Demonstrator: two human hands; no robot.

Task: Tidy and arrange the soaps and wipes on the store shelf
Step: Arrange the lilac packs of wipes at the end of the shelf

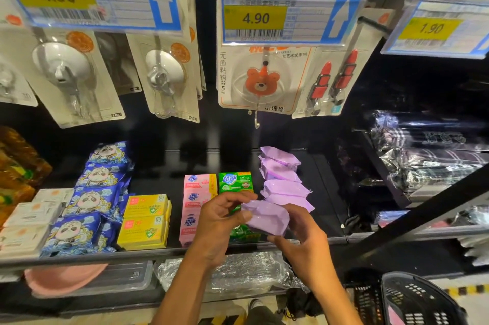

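Snugly — crinkly lilac wipes pack [267, 216] in L hand [219, 220], R hand [300, 241] — fingers curled

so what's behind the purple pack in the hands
A row of purple packs runs back along the shelf behind the held pack. It covers part of the front green soaps.

Light is dim, coming from overhead. Glare streaks the clear price holders [291, 14] high above the left hand [219, 219]; the black shelf [211, 163] behind it shows faint reflections. Wide-angle distortion bows the edges, and print up-left of the hand blurs.
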